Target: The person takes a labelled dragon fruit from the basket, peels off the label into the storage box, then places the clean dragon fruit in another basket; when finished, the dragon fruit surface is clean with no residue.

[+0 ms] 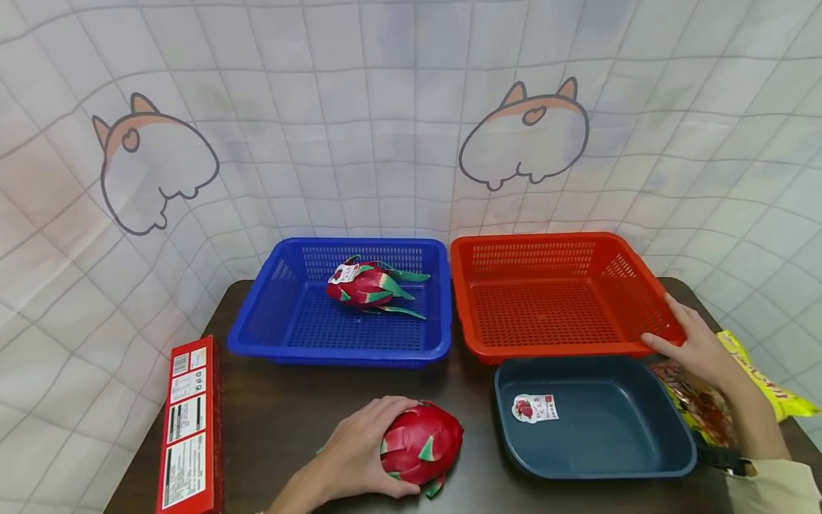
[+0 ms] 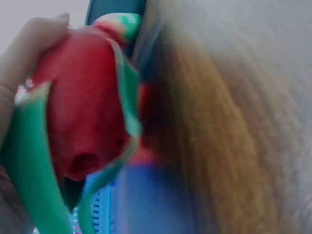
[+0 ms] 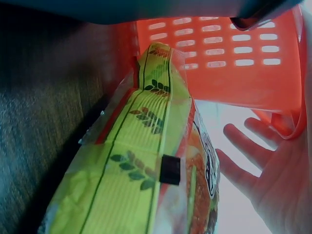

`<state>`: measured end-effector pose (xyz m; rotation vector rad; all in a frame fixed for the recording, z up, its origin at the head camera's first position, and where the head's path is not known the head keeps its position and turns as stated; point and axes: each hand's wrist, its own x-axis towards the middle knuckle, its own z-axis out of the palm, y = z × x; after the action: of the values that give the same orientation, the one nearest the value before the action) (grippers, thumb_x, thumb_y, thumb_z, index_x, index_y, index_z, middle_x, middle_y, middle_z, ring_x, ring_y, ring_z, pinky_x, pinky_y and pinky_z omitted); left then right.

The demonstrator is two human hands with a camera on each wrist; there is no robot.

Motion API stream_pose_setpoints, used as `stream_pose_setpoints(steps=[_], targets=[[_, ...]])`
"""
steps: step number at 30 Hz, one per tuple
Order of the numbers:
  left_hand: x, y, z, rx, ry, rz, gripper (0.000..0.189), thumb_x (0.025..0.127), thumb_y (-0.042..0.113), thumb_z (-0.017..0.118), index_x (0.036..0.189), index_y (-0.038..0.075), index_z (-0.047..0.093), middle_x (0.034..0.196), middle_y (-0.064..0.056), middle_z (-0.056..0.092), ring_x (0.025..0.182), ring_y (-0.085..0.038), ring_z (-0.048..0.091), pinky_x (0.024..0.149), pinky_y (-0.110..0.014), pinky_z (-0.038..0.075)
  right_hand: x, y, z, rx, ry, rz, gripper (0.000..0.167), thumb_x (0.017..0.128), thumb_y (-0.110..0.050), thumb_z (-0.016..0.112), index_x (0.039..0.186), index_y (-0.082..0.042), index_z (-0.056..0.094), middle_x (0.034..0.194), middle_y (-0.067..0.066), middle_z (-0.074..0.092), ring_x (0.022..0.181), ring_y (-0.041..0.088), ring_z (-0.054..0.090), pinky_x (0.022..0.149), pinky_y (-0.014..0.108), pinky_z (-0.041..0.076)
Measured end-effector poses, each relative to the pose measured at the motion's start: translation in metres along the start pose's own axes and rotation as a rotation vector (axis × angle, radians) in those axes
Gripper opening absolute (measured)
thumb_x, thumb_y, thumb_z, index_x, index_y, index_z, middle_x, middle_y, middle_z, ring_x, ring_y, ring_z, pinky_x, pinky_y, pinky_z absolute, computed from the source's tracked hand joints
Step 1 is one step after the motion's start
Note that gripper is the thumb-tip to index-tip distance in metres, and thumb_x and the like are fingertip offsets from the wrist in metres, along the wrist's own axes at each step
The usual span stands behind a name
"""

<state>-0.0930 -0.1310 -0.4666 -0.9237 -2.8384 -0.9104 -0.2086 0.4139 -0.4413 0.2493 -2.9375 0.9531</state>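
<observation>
My left hand point(image 1: 369, 450) grips a red dragon fruit point(image 1: 424, 442) with green scales on the dark table. In the left wrist view the dragon fruit point(image 2: 83, 102) fills the left side, with long green leaves hanging from it. My right hand point(image 1: 696, 346) touches the right front corner of the red basket point(image 1: 472, 321), its thumb over the rim. In the right wrist view the fingers of my right hand point(image 3: 282, 180) are spread beside the basket wall. Another dragon fruit point(image 1: 366, 285), bearing a white sticker, lies in the blue basket point(image 1: 334, 351).
A dark teal tray point(image 1: 597, 450) with a dragon fruit sticker point(image 1: 535, 407) stands before the red basket. A yellow snack bag point(image 1: 764, 382) and a noodle packet point(image 1: 696, 403) lie at the right. A red box point(image 1: 193, 428) stands at the left. White patterned cloth point(image 1: 359, 107) hangs behind.
</observation>
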Motion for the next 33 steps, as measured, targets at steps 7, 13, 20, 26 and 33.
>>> stream_pose_setpoints(steps=[7, 13, 20, 26, 33], targets=[[0.008, 0.019, -0.021, -0.104, 0.067, 0.04, 0.091, 0.063, 0.057, 0.082, 0.14, 0.027, 0.043, 0.133, 0.012, 0.051, 0.116, -0.009, 0.053, 0.077, -0.025, 0.058, -0.002, -0.001, 0.003, -0.001, 0.028, 0.0, 0.097, 0.089, -0.031, 0.067, 0.154, 0.001, 0.003, 0.144, 0.042, 0.019, 0.112, 0.054, 0.035, 0.063, 0.021, 0.044], [0.032, 0.045, -0.053, -0.078, 0.048, 0.089, 0.094, 0.064, 0.052, 0.082, 0.143, 0.025, 0.04, 0.135, 0.011, 0.049, 0.119, -0.007, 0.051, 0.08, -0.025, 0.057, -0.002, -0.001, 0.001, -0.002, 0.049, -0.003, 0.096, 0.089, -0.032, 0.067, 0.154, 0.0, 0.004, 0.144, 0.042, 0.02, 0.11, 0.054, 0.037, 0.061, 0.013, 0.04], [0.076, 0.066, -0.077, 0.086, 0.023, 0.22, 0.09, 0.064, 0.057, 0.08, 0.137, 0.02, 0.045, 0.132, 0.005, 0.054, 0.117, -0.007, 0.052, 0.083, -0.023, 0.056, -0.002, -0.001, 0.002, 0.013, 0.035, 0.005, 0.097, 0.089, -0.032, 0.067, 0.155, -0.002, 0.003, 0.145, 0.042, 0.019, 0.113, 0.055, 0.035, 0.063, 0.02, 0.042], [0.134, 0.086, -0.076, 0.336, 0.019, 0.391, 0.092, 0.065, 0.063, 0.076, 0.139, 0.017, 0.045, 0.135, 0.001, 0.055, 0.121, -0.013, 0.049, 0.091, -0.026, 0.053, -0.002, 0.001, 0.002, 0.009, 0.054, -0.007, 0.096, 0.089, -0.031, 0.067, 0.155, -0.002, 0.004, 0.144, 0.042, 0.02, 0.111, 0.055, 0.036, 0.061, 0.013, 0.039], [0.205, 0.103, -0.063, 0.504, -0.003, 0.457, 0.091, 0.07, 0.067, 0.071, 0.14, 0.015, 0.045, 0.136, 0.001, 0.056, 0.122, -0.014, 0.048, 0.095, -0.024, 0.051, -0.004, 0.0, 0.004, 0.033, 0.052, -0.017, 0.094, 0.09, -0.029, 0.066, 0.155, -0.001, 0.004, 0.146, 0.041, 0.019, 0.113, 0.052, 0.036, 0.064, 0.013, 0.041]])
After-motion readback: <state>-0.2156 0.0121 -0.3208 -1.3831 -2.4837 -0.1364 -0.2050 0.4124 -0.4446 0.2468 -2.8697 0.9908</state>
